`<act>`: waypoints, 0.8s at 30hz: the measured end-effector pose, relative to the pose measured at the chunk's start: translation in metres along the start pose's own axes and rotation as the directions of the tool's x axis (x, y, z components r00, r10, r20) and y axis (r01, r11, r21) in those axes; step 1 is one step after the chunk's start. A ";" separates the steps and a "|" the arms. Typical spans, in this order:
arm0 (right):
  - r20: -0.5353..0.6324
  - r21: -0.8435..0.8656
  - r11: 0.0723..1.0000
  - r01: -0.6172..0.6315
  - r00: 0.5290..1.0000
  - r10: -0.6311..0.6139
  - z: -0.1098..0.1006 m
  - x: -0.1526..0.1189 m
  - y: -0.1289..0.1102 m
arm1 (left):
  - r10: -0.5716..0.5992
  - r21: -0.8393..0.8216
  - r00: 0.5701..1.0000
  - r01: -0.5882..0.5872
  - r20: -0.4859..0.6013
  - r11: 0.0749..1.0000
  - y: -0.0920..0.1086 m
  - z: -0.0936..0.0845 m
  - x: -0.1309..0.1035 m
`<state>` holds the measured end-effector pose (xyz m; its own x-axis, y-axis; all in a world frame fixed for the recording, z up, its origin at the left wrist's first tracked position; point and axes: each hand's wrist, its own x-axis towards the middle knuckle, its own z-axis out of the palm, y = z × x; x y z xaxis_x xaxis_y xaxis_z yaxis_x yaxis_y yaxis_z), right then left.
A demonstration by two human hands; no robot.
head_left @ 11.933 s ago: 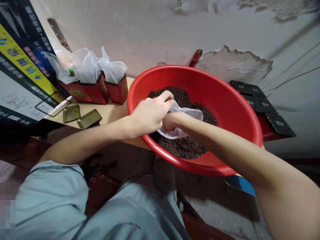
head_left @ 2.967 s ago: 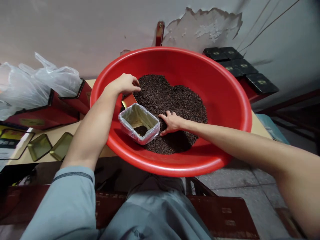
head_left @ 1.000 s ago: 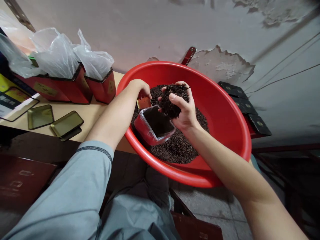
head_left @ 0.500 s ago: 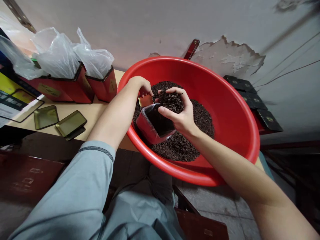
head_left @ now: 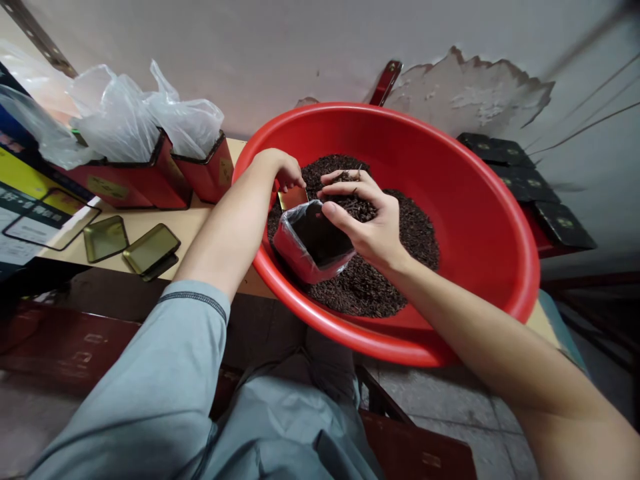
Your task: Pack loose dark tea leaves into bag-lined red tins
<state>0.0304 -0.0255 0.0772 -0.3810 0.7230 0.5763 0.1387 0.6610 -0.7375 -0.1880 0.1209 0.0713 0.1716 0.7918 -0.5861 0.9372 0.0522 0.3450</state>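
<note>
A large red basin (head_left: 480, 267) holds a heap of dark, loose tea-like leaves (head_left: 365, 293). In it, at the left, a tin lined with clear plastic (head_left: 307, 257) lies tilted, its mouth facing up and right. My left hand (head_left: 290, 172) is closed at the tin's far side, its fingers on a gold-coloured metal piece (head_left: 293, 198). My right hand (head_left: 373, 217) is curled round a clump of dark leaves (head_left: 356, 205) beside the tin's mouth, with some leaves lying on the fingers.
Red tins (head_left: 173, 180) with clear plastic bags (head_left: 187, 123) sit on the table (head_left: 205, 212) at the left. Gold-coloured lids (head_left: 151, 247) lie before them. Dark-lidded boxes (head_left: 525, 183) stand right of the basin. A red stool (head_left: 425, 450) is below.
My right hand has shifted slightly right, its fingers more closed over the leaves. My left hand stays at the tin. The camera view has shifted a little.
</note>
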 end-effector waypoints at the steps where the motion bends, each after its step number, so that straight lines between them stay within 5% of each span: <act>1: 0.001 0.002 1.000 0.006 1.000 -0.006 0.000 0.000 -0.001 | -0.011 -0.009 1.000 0.011 0.008 1.000 0.001 0.000 -0.001; 13: 0.143 0.074 0.996 -0.045 0.989 0.034 0.001 0.003 0.009 | -0.044 0.027 0.999 0.043 0.026 0.999 0.007 -0.001 -0.010; 24: 0.258 -0.015 0.998 0.063 0.964 -0.057 -0.001 0.005 0.016 | -0.028 0.049 0.999 0.027 0.017 0.998 0.003 -0.002 -0.002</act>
<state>0.0317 -0.0110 0.0683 -0.6112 0.6080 0.5068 0.1285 0.7080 -0.6944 -0.1860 0.1204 0.0748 0.1507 0.7794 -0.6082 0.9551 0.0440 0.2930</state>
